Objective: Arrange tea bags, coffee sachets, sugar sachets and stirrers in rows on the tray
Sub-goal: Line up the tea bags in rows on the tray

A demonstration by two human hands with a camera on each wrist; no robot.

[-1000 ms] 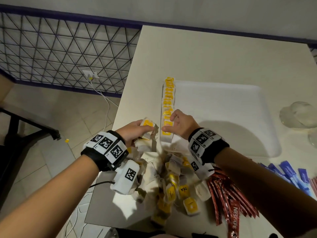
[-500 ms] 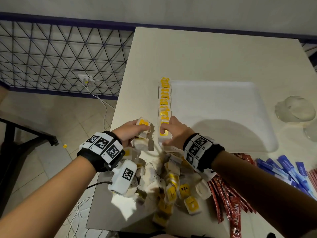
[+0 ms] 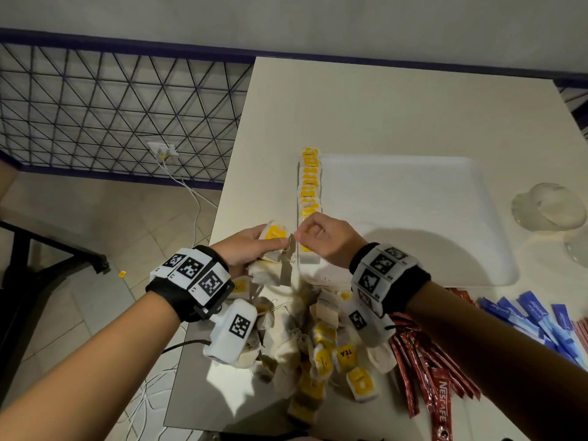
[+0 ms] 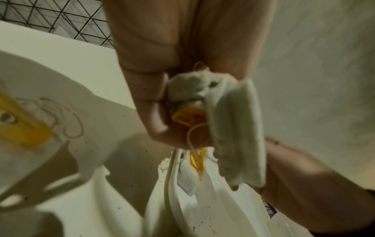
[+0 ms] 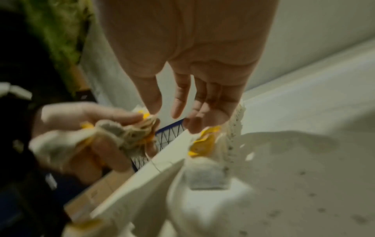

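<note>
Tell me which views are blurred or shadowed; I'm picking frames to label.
Head view: sharp, though hard arm shadows fall on the tray. Left wrist view: the left hand and its tea bags slightly smeared. Right wrist view: blurriest, dim; the right hand is soft.

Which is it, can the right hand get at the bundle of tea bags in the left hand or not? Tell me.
Probably yes. The right hand hangs right beside the tea bags that the left hand grips, with nothing between them in the head view. Its fingers look relaxed and free, though a thread may run from its thumb.
</note>
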